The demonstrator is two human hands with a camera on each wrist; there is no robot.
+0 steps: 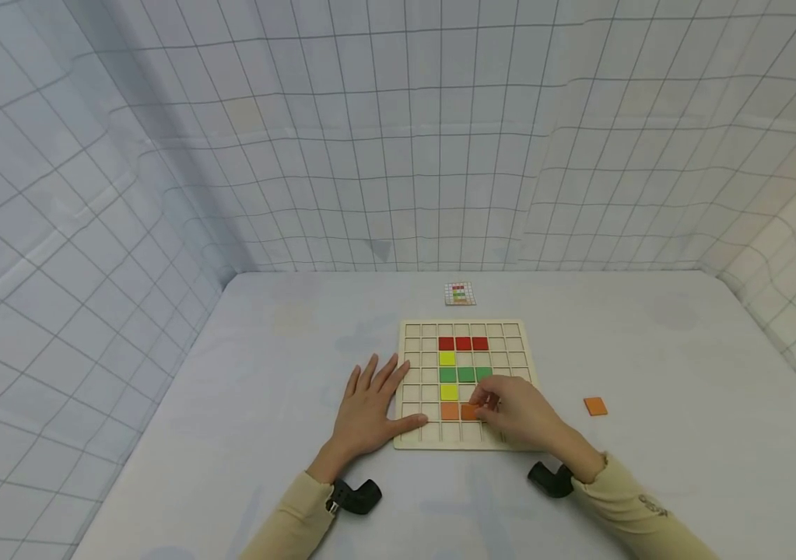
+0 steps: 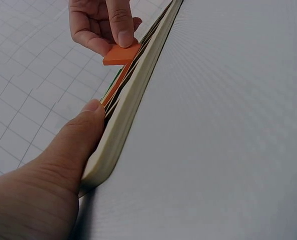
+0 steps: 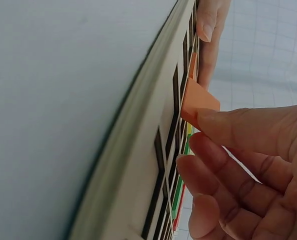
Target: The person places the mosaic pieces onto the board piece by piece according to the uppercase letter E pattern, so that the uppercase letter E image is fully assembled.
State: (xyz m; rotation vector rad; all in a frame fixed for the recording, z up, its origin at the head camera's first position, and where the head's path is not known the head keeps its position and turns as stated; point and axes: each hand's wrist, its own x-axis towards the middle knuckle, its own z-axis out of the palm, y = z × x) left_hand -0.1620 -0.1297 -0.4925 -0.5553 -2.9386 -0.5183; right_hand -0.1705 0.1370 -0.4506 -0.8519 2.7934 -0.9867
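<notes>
A pale grid board (image 1: 412, 435) lies on the table with coloured square tiles in some cells: a red row (image 1: 464, 343), yellow tiles (image 1: 447, 358), a green row (image 1: 465, 375) and an orange tile (image 1: 450, 411). My right hand (image 1: 520, 408) pinches another orange tile (image 3: 198, 100) between thumb and fingers. This tile is tilted at the cell just right of the placed orange one, as the left wrist view also shows. My left hand (image 1: 368, 412) is spread flat at the board's left edge, its thumb (image 2: 78, 135) resting on the rim.
A loose orange tile (image 1: 595, 406) lies on the table right of the board. Behind the board is a small card (image 1: 460, 293) printed with a coloured grid pattern. White grid-lined cloth (image 1: 398, 155) hangs at the back and sides.
</notes>
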